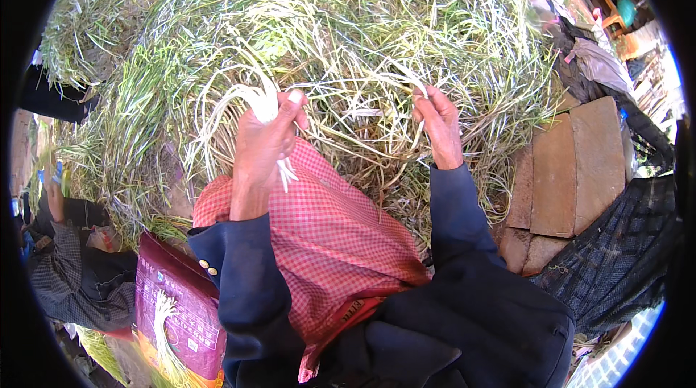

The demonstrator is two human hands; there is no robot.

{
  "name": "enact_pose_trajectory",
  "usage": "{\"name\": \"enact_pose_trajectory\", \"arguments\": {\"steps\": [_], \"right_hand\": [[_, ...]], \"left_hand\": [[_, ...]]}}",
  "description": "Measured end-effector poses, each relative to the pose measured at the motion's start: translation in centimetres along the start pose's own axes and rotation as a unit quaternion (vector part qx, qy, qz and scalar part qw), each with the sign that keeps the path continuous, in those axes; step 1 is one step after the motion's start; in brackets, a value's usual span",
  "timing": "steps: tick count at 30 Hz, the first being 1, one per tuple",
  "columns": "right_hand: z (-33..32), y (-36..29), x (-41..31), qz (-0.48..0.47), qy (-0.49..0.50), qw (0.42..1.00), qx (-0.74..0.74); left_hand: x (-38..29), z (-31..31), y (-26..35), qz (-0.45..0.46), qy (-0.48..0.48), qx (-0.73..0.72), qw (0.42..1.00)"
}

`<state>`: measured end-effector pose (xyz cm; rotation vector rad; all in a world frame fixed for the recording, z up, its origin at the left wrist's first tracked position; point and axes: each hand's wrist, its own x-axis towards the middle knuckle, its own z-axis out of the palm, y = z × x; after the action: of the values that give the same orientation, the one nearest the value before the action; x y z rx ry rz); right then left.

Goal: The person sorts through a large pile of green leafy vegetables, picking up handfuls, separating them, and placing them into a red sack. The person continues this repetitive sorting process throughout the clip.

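Note:
In my left hand (pixel 267 138) is a bunch of pale, slender plant stalks (pixel 265 101), its tops drooping over to the left and its short ends poking out below the fist. Away to the right, my right hand (pixel 439 121) pinches a few thin pale stalks (pixel 409 77) between thumb and fingers. Under and beyond both hands spreads a large heap of loose green and whitish stalks (pixel 326 23). A red-and-white checked cloth (pixel 337 214) covers my lap, beneath the left hand.
At lower left lies a purple printed sack (pixel 187 290) bearing a tied bundle of pale stalks (pixel 165 328). Another person's hand (pixel 55 200) shows at the far left. On the right are brown bricks or slabs (pixel 576 167), black netting (pixel 620 252) and a crumpled plastic bag (pixel 601 64).

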<state>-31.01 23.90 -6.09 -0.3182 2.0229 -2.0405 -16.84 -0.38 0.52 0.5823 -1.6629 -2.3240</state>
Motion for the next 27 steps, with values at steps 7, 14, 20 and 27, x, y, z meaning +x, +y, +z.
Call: {"name": "enact_pose_trajectory", "arguments": {"steps": [7,14,20,27], "right_hand": [[4.7,-2.2,-1.5,0.035,-0.178,0.983,0.036],[7.5,-4.2,-2.4,-0.027,-0.296,0.953,-0.059],[8.7,-4.6,-2.6,-0.132,-0.255,0.946,-0.152],[8.1,-5.0,-2.9,-0.086,-0.260,0.955,-0.113]], "left_hand": [[0.1,0.9,-1.0,0.003,-0.031,-0.006,0.999],[0.2,1.0,-1.3,0.004,-0.006,0.052,0.999],[0.3,1.3,-1.4,-0.017,0.047,0.176,0.983],[0.2,0.4,-0.9,-0.045,-0.052,-0.035,0.997]]}}
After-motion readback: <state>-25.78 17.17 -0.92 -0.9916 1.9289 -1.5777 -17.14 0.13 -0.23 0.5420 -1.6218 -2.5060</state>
